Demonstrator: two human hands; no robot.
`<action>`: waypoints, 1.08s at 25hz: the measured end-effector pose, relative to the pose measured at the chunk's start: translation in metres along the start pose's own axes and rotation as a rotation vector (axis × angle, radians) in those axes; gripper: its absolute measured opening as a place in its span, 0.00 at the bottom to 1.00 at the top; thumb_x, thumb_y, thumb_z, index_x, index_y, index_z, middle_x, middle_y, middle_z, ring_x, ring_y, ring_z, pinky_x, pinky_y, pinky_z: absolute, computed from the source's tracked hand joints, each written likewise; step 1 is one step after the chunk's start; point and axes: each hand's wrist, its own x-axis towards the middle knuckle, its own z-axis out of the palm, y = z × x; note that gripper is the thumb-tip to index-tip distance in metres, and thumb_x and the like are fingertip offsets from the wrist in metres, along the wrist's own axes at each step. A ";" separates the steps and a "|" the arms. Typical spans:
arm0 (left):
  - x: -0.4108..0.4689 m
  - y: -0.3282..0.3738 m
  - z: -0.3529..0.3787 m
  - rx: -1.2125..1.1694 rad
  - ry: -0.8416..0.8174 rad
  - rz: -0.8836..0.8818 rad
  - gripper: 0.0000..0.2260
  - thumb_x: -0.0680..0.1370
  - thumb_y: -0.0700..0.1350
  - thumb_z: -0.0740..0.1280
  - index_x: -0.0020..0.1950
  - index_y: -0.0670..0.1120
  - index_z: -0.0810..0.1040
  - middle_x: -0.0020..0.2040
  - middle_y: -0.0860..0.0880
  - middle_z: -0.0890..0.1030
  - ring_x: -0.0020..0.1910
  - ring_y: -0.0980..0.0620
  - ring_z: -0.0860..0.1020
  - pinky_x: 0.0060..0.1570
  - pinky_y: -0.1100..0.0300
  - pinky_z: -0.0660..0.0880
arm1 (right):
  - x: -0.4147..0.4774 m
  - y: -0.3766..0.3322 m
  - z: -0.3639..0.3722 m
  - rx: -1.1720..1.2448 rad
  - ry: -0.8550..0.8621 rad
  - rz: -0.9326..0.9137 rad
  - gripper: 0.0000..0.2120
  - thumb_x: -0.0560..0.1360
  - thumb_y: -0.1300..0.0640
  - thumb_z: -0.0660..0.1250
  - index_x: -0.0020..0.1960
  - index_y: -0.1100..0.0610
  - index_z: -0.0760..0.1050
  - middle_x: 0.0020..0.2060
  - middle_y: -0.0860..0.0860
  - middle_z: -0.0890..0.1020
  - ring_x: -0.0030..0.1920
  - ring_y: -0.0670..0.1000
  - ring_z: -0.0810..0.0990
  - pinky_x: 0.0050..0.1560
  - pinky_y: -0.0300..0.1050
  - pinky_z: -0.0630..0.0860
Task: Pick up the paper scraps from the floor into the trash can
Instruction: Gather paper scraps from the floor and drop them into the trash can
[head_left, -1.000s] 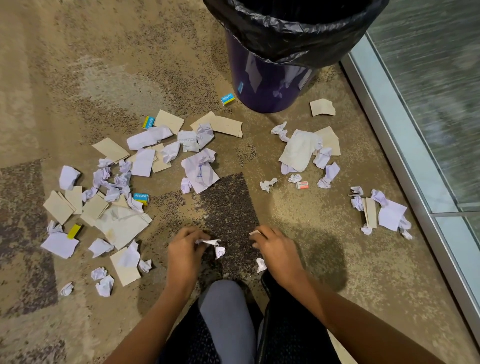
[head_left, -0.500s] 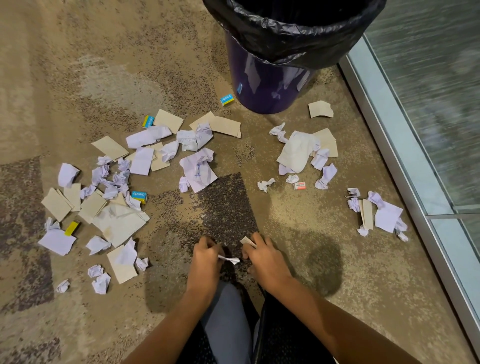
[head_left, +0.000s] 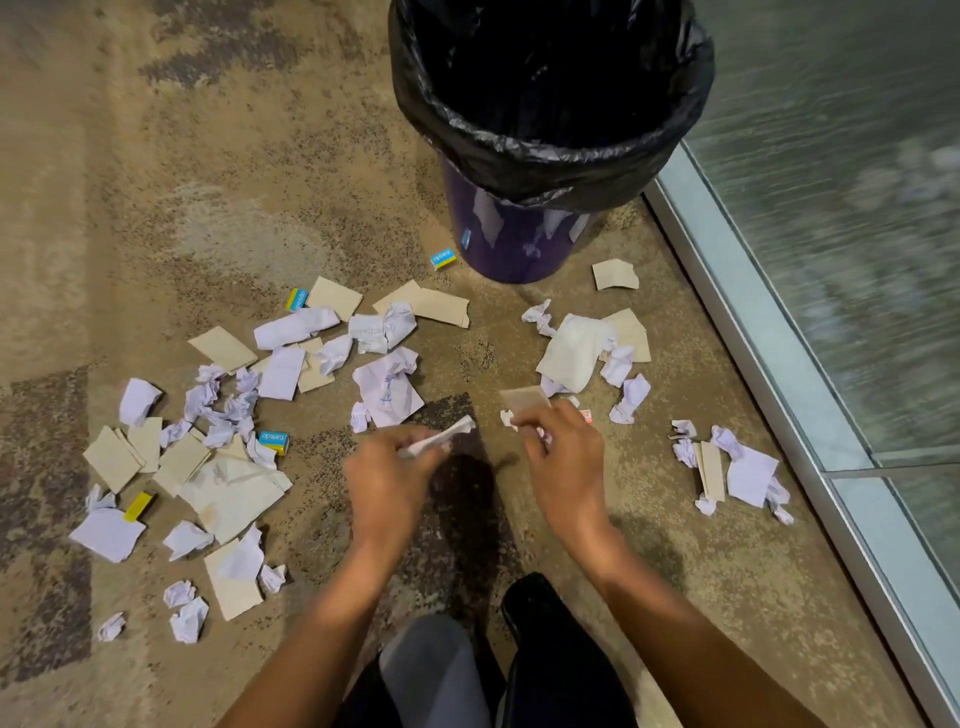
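Observation:
My left hand (head_left: 387, 480) pinches a twisted white paper scrap (head_left: 447, 437) above the carpet. To its right, my right hand (head_left: 563, 462) holds a tan paper piece (head_left: 523, 399) and small white scraps in its curled fingers. A purple trash can (head_left: 511, 244) lined with a black bag (head_left: 545, 156) stands ahead, its mouth open and dark. Several white crumpled scraps and tan pieces lie scattered on the floor: a big cluster at the left (head_left: 228, 441), a white sheet in the middle (head_left: 387, 387), a group under the can (head_left: 587, 348) and another at the right (head_left: 727, 467).
Small blue and yellow boxes (head_left: 274, 441) lie among the scraps, one beside the can (head_left: 442, 258). A metal-framed glass wall (head_left: 779, 364) runs along the right side. My knees (head_left: 441, 670) are at the bottom centre on patterned carpet.
Both hands have lifted off the floor and moved forward toward the can, each carrying scraps. The spot in front of my knees where they picked holds no scraps now.

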 end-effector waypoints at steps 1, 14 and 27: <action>0.010 0.027 -0.008 -0.053 0.025 0.038 0.04 0.71 0.45 0.74 0.43 0.53 0.83 0.32 0.60 0.79 0.25 0.60 0.73 0.24 0.70 0.66 | 0.018 -0.012 -0.013 0.055 0.101 -0.023 0.08 0.74 0.67 0.67 0.48 0.58 0.81 0.44 0.50 0.79 0.41 0.43 0.76 0.43 0.27 0.72; 0.138 0.254 -0.013 -0.160 0.220 0.365 0.08 0.70 0.45 0.74 0.48 0.46 0.84 0.42 0.48 0.83 0.36 0.58 0.75 0.36 0.69 0.70 | 0.239 -0.078 -0.104 -0.033 0.417 -0.198 0.10 0.75 0.68 0.65 0.52 0.60 0.82 0.51 0.56 0.80 0.51 0.52 0.79 0.48 0.28 0.64; 0.101 0.199 0.018 -0.393 0.341 0.635 0.03 0.73 0.39 0.70 0.45 0.46 0.83 0.45 0.54 0.81 0.43 0.62 0.78 0.43 0.71 0.74 | 0.179 -0.043 -0.104 0.143 0.636 -0.284 0.12 0.73 0.73 0.61 0.45 0.61 0.80 0.46 0.52 0.75 0.45 0.43 0.73 0.47 0.28 0.69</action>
